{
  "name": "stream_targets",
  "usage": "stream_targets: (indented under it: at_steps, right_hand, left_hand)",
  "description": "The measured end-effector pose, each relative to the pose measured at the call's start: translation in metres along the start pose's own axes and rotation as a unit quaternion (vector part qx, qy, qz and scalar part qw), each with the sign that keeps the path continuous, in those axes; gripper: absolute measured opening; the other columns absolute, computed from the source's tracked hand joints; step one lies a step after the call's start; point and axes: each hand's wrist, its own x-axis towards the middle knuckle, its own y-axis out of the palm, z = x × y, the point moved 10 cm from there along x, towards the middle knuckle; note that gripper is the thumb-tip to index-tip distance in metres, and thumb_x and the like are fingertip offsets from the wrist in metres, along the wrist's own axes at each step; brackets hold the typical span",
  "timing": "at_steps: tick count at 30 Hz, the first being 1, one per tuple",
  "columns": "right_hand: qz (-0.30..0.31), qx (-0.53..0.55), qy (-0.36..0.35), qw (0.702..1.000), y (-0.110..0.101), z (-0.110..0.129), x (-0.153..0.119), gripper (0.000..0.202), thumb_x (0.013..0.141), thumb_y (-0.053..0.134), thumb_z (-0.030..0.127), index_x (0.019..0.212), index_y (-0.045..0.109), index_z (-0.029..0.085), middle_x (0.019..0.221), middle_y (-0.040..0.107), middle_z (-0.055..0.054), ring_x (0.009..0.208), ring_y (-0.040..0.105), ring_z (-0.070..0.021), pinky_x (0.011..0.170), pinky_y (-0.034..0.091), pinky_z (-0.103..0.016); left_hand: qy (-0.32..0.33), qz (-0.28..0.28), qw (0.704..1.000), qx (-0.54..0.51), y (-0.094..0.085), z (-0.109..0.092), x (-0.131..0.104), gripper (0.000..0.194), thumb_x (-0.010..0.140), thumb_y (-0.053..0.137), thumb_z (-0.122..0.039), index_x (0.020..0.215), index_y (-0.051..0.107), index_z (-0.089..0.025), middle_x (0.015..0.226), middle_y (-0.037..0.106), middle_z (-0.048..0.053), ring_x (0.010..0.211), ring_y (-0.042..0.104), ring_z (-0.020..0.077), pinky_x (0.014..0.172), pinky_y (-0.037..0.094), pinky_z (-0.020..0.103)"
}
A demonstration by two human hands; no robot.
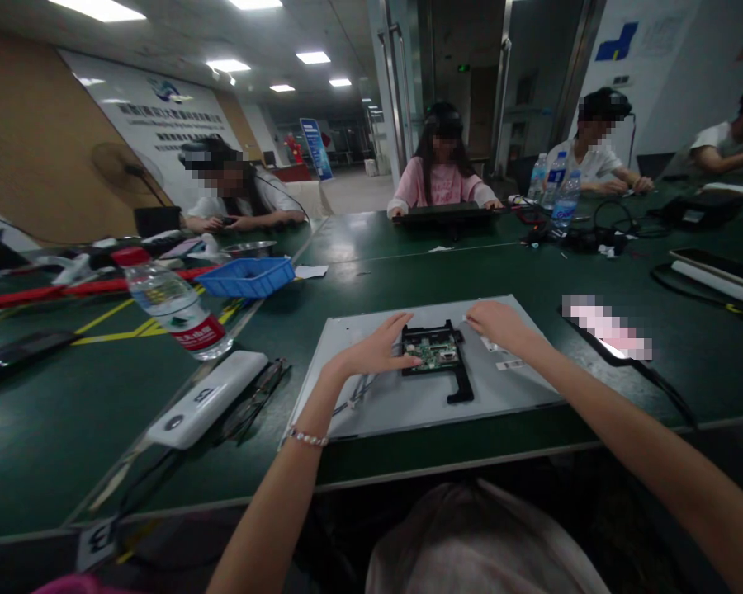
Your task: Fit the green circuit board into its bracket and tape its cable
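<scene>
On the green table (384,272), a panel (495,392) supports the circuit board (430,355), your loosely spread left hand (376,350) at the board's left edge, seemingly steadying it, your right hand (497,325) curled right of it, any hold unclear.

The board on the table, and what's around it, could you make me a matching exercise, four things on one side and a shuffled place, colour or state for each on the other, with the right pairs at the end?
Things:
1. board
2. tray
3. glasses
4. left hand

Places, colours, states:
A. beside the white power bank
B. thumb and fingers apart
C. inside the black frame
D. blue

Right pairs: 1-C, 2-D, 3-A, 4-B.
</scene>
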Motion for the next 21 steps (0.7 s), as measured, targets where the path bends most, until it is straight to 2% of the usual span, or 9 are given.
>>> stream_targets:
  at_steps: [3,5,9,12,15,21]
  right_hand:
    - [0.002,-0.014,0.012,1.0,-0.002,-0.001,0.004,0.019,0.087,0.055,0.018,0.076,0.071,0.017,0.084,0.07,-0.013,0.083,0.065,-0.0258,0.072,0.044,-0.033]
    - [-0.004,-0.01,0.02,1.0,-0.009,0.004,0.009,0.019,0.087,0.055,0.018,0.079,0.073,0.017,0.086,0.07,-0.014,0.083,0.065,-0.0259,0.072,0.045,-0.033]
    - [-0.007,-0.014,-0.002,1.0,-0.017,0.039,0.028,0.025,0.091,0.05,0.023,0.093,0.074,0.018,0.095,0.071,-0.013,0.089,0.064,-0.0245,0.075,0.045,-0.031]
    - [0.018,-0.025,-0.03,0.999,-0.011,0.074,0.043,0.027,0.092,0.048,0.024,0.095,0.074,0.017,0.097,0.071,-0.013,0.092,0.064,-0.025,0.076,0.045,-0.03]
    - [0.045,-0.034,-0.039,0.998,-0.002,0.098,0.051,0.027,0.092,0.048,0.022,0.093,0.074,0.016,0.096,0.071,-0.014,0.092,0.065,-0.0242,0.078,0.045,-0.029]
    - [0.071,-0.014,-0.029,0.997,0.01,0.102,0.048,0.03,0.09,0.044,0.018,0.097,0.074,0.016,0.099,0.071,-0.014,0.096,0.064,-0.0245,0.08,0.045,-0.029]
  left_hand:
    - [-0.004,0.026,0.999,-0.022,0.013,0.006,-0.004,0.099,0.078,0.06,-0.061,0.149,0.012,-0.012,0.156,0.014,0.018,0.144,0.02,0.0274,0.118,0.02,0.039]
    - [0.0,0.027,0.999,-0.03,0.018,0.009,-0.004,0.102,0.076,0.062,-0.062,0.15,0.011,-0.012,0.156,0.015,0.018,0.144,0.02,0.0276,0.118,0.02,0.039]
    - [0.001,0.008,0.999,-0.042,0.02,0.01,-0.003,0.108,0.073,0.066,-0.059,0.15,0.006,-0.013,0.155,0.017,0.02,0.143,0.022,0.0299,0.117,0.022,0.043]
    - [-0.005,0.002,0.999,-0.051,0.02,0.011,-0.003,0.112,0.073,0.068,-0.056,0.15,0.001,-0.011,0.155,0.014,0.022,0.143,0.021,0.032,0.117,0.022,0.046]
    - [0.004,-0.005,0.998,-0.057,0.02,0.009,-0.004,0.113,0.072,0.069,-0.056,0.15,0.0,-0.011,0.155,0.013,0.022,0.143,0.019,0.032,0.117,0.02,0.046]
    - [0.0,-0.005,0.998,-0.062,0.023,0.012,-0.003,0.115,0.071,0.067,-0.06,0.15,0.001,-0.01,0.155,0.015,0.022,0.143,0.019,0.0346,0.116,0.022,0.048]
